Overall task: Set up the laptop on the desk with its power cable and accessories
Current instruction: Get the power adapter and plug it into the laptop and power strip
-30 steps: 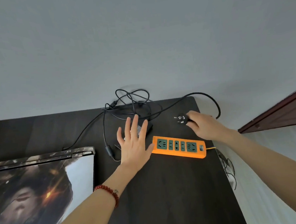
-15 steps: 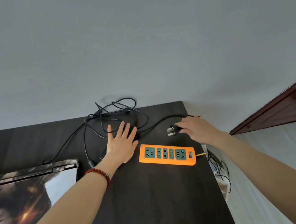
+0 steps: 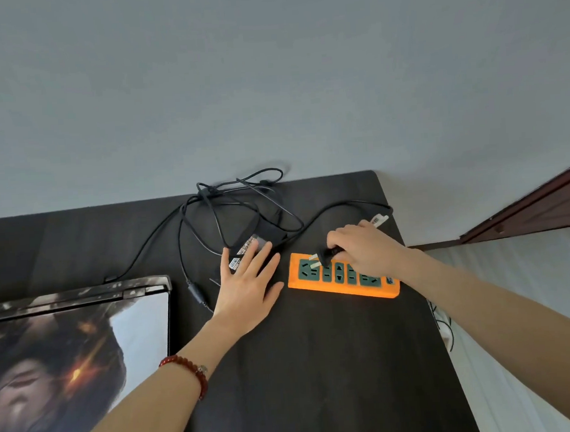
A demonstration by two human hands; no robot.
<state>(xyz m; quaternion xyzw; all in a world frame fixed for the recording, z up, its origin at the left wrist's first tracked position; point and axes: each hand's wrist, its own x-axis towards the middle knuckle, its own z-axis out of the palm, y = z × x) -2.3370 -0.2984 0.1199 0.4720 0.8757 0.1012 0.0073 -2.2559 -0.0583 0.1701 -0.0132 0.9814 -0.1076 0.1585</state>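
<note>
On the dark surface (image 3: 319,364) the job looks partway through, by my reckoning. At the left the laptop (image 3: 69,362) already lies with its lid shut, showing printed artwork, and a cable end seems to reach its back edge, though I cannot tell whether it is seated in a port. Behind it the cable (image 3: 242,198) lies in a loose tangle near the wall. Flat on the power brick (image 3: 249,251) rests the left hand (image 3: 248,291), fingers spread and straight, pressing rather than gripping. Just beside it the orange strip (image 3: 344,277) lies free, its own lead running off the right edge. Over the strip's left end the right hand (image 3: 362,247) pinches the plug (image 3: 326,256); its prongs show bare and slanted above the sockets, so it is not yet pushed home. What remains, I judge, is seating the plug, tidying the cable, opening the lid and setting out any accessories, none of which I can see.
</note>
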